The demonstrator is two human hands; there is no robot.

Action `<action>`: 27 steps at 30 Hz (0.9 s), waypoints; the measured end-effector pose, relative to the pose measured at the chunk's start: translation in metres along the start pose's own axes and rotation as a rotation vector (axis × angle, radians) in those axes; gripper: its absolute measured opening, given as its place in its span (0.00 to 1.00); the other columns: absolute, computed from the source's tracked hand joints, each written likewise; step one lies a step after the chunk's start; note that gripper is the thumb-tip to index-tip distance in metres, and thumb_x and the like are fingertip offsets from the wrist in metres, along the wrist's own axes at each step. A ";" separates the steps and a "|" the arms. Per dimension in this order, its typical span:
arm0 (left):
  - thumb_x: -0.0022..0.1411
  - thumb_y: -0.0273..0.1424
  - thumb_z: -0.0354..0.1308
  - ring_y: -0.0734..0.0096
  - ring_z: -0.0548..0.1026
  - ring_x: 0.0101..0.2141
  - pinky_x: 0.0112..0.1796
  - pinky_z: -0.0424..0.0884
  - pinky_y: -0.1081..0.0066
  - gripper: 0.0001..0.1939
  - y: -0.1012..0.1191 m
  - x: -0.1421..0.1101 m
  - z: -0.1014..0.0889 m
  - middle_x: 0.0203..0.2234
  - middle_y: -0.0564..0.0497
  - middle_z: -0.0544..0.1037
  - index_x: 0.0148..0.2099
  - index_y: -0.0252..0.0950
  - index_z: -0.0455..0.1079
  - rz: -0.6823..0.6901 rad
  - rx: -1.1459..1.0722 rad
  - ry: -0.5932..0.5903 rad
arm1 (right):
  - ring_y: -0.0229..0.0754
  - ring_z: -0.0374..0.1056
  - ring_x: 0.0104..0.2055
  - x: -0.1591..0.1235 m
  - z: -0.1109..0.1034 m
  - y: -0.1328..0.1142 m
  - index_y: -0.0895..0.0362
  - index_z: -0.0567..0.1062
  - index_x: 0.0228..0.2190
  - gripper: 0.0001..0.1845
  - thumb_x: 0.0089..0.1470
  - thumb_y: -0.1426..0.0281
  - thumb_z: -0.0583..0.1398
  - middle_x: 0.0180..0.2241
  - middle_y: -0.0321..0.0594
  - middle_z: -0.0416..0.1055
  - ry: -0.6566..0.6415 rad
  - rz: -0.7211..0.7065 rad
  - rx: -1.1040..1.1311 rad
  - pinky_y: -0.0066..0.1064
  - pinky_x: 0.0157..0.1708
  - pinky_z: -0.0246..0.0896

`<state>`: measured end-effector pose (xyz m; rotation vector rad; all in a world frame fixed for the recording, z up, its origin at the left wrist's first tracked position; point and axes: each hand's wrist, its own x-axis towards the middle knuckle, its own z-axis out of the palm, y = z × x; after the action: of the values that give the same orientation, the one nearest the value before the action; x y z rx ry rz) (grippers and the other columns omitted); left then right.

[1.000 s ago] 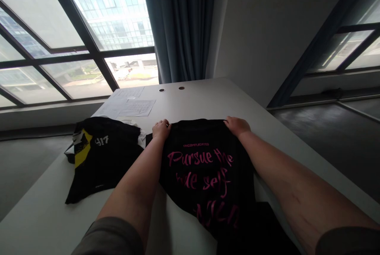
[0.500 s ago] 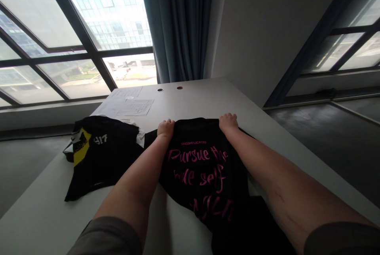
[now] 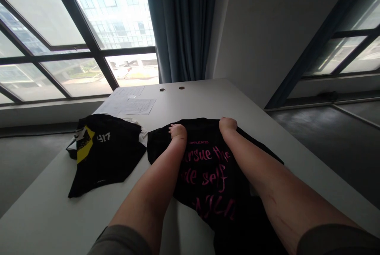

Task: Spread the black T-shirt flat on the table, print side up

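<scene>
A black T-shirt (image 3: 208,168) with pink lettering lies on the white table (image 3: 190,104), its collar end away from me and its lower part bunched near my body. My left hand (image 3: 178,131) rests on the shirt's left shoulder, fingers apart and pointing left. At the right shoulder, my right hand (image 3: 228,123) is closed on the fabric; its fingertips are hidden. Both sleeves spread out to the sides. My left forearm covers part of the lettering.
Left of the shirt lies another black garment (image 3: 109,156) with yellow and white print, some white cloth (image 3: 138,122) behind it. Paper sheets (image 3: 138,106) lie farther back. Two round holes are near the far edge, before a blue curtain (image 3: 181,25) and windows.
My left hand has let go of the shoulder edge and moved right and slightly nearer, its fingers spreading. More of the left sleeve shows. My right hand stays at its shoulder.
</scene>
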<state>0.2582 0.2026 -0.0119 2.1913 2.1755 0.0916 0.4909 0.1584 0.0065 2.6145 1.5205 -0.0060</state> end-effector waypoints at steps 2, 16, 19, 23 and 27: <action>0.70 0.23 0.46 0.33 0.71 0.60 0.47 0.76 0.44 0.26 -0.002 -0.003 -0.002 0.63 0.20 0.67 0.67 0.20 0.66 0.008 -0.008 0.012 | 0.60 0.78 0.49 -0.002 -0.001 0.003 0.68 0.78 0.53 0.21 0.62 0.73 0.57 0.42 0.64 0.80 0.013 0.028 0.020 0.45 0.44 0.73; 0.73 0.49 0.40 0.50 0.48 0.73 0.69 0.45 0.44 0.36 -0.042 -0.027 -0.005 0.75 0.41 0.50 0.75 0.37 0.54 0.155 -0.142 0.016 | 0.49 0.73 0.39 -0.019 0.019 0.044 0.54 0.78 0.48 0.18 0.66 0.65 0.53 0.39 0.49 0.79 0.256 0.083 0.322 0.34 0.36 0.60; 0.71 0.52 0.39 0.50 0.44 0.74 0.70 0.42 0.44 0.39 -0.043 -0.026 -0.007 0.75 0.43 0.47 0.76 0.37 0.51 0.168 -0.139 -0.017 | 0.49 0.72 0.38 -0.017 0.020 0.042 0.52 0.80 0.46 0.17 0.65 0.65 0.53 0.39 0.48 0.79 0.259 0.057 0.310 0.34 0.35 0.57; 0.70 0.54 0.38 0.50 0.43 0.74 0.70 0.43 0.45 0.41 -0.043 -0.027 -0.008 0.76 0.44 0.46 0.77 0.37 0.50 0.170 -0.136 -0.016 | 0.49 0.72 0.39 -0.018 0.019 0.042 0.52 0.81 0.45 0.18 0.65 0.65 0.52 0.40 0.47 0.80 0.261 0.052 0.299 0.33 0.34 0.57; 0.70 0.54 0.38 0.51 0.42 0.74 0.70 0.41 0.45 0.42 -0.043 -0.027 -0.009 0.76 0.43 0.45 0.77 0.35 0.49 0.172 -0.134 -0.036 | 0.50 0.72 0.41 -0.020 0.018 0.041 0.53 0.80 0.47 0.19 0.66 0.66 0.51 0.41 0.48 0.79 0.245 0.031 0.259 0.34 0.36 0.59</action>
<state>0.2145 0.1754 -0.0065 2.2800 1.8997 0.1962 0.5173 0.1188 -0.0063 2.9347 1.6550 0.1340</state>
